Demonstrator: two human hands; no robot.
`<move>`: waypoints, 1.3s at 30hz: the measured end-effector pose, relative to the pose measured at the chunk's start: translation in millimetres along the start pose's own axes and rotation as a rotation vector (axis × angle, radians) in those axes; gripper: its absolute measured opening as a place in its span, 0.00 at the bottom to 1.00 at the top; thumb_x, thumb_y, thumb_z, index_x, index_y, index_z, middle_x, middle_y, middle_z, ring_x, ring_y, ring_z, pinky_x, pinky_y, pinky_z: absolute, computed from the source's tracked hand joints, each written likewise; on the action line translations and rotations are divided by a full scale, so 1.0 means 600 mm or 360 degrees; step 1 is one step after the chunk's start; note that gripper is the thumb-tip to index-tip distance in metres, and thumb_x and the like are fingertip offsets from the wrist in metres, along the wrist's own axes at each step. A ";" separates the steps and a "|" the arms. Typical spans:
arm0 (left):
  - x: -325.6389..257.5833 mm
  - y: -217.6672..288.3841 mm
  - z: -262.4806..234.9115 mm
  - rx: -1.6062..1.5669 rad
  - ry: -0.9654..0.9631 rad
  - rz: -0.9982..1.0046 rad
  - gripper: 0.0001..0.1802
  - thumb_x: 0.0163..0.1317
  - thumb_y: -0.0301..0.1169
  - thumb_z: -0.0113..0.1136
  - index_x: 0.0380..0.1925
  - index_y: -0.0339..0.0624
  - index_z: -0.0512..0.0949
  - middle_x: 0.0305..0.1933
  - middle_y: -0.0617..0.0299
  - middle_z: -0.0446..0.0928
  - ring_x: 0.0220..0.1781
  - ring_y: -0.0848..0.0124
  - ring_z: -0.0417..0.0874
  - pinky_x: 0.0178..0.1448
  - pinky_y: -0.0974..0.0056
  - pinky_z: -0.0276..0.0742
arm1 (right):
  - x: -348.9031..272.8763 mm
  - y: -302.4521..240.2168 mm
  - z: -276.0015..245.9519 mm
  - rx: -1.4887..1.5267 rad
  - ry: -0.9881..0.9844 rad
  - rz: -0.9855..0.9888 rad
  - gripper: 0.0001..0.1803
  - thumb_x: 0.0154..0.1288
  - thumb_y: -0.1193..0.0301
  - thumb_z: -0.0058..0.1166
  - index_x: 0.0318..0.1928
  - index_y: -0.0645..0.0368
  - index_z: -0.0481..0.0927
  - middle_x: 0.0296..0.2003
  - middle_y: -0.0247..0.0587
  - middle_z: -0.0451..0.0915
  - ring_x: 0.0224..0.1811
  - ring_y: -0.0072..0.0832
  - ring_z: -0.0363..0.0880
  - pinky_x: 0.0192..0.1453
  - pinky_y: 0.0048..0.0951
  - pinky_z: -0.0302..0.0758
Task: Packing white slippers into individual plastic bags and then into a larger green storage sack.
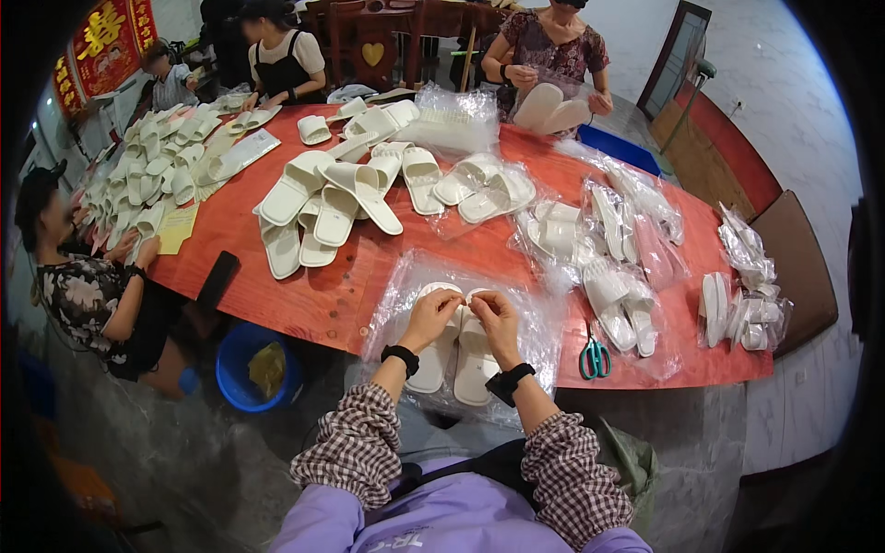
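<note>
A pair of white slippers (474,361) lies side by side on a stack of clear plastic bags (531,343) at the table's near edge, soles toward me. Over their far ends, my left hand (433,315) is closed in a pinch. Close beside it, my right hand (496,323) pinches too, the fingertips of both hands nearly meeting. Whatever lies between the fingers is too small to make out. The slippers' straps are mostly hidden behind my hands. Dark bands circle both my wrists.
Loose white slippers (337,198) are piled left of centre on the red table (304,309). Bagged slippers (619,300) and green-handled scissors (595,358) lie to my right. A blue bin (247,391) stands on the floor. Several people work around the table, one (553,55) holding bagged slippers.
</note>
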State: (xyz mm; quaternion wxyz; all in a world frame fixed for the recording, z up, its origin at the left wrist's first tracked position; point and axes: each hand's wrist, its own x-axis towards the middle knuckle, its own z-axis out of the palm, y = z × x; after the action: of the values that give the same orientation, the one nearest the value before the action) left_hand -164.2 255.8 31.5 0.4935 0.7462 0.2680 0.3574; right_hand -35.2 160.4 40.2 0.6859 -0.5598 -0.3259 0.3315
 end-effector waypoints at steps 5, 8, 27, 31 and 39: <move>-0.006 0.002 -0.003 0.0053 -0.0039 0.0021 0.10 0.64 0.31 0.55 0.39 0.39 0.82 0.36 0.56 0.81 0.38 0.62 0.82 0.42 0.63 0.75 | -0.003 -0.005 0.001 -0.0089 -0.0054 -0.0033 0.06 0.65 0.74 0.57 0.41 0.62 0.81 0.35 0.33 0.82 0.37 0.18 0.80 0.42 0.20 0.76; -0.007 0.004 0.001 0.0067 -0.0053 0.0061 0.10 0.64 0.31 0.55 0.39 0.39 0.82 0.35 0.56 0.80 0.36 0.62 0.81 0.40 0.63 0.74 | 0.000 0.003 -0.006 -0.0035 -0.0060 -0.0038 0.06 0.64 0.75 0.57 0.40 0.63 0.82 0.35 0.35 0.83 0.38 0.19 0.80 0.42 0.21 0.77; -0.010 0.012 0.002 0.0197 -0.0056 0.0177 0.09 0.64 0.32 0.53 0.35 0.39 0.79 0.34 0.51 0.78 0.38 0.55 0.80 0.41 0.59 0.74 | 0.000 -0.010 -0.006 -0.0460 -0.0104 -0.0225 0.06 0.61 0.75 0.59 0.37 0.64 0.78 0.31 0.35 0.82 0.34 0.21 0.80 0.38 0.23 0.77; -0.016 0.014 -0.002 0.0378 -0.0142 0.0087 0.09 0.65 0.32 0.52 0.36 0.38 0.78 0.34 0.51 0.79 0.37 0.56 0.80 0.41 0.59 0.73 | -0.004 -0.006 -0.003 -0.0497 -0.0100 -0.0197 0.06 0.60 0.76 0.60 0.36 0.64 0.77 0.31 0.37 0.81 0.34 0.22 0.80 0.39 0.23 0.77; -0.010 0.010 -0.003 0.0263 -0.0141 0.0031 0.09 0.65 0.31 0.51 0.36 0.37 0.76 0.33 0.50 0.78 0.36 0.55 0.79 0.40 0.58 0.72 | 0.005 -0.001 0.003 -0.0616 -0.0156 -0.0219 0.06 0.60 0.77 0.61 0.35 0.65 0.77 0.31 0.38 0.80 0.33 0.25 0.81 0.38 0.25 0.78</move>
State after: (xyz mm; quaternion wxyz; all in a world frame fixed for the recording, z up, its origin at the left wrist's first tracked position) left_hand -169.0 250.2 35.8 0.4381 0.8021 0.2671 0.3055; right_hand -35.2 163.6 41.5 0.5699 -0.6409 -0.4539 0.2419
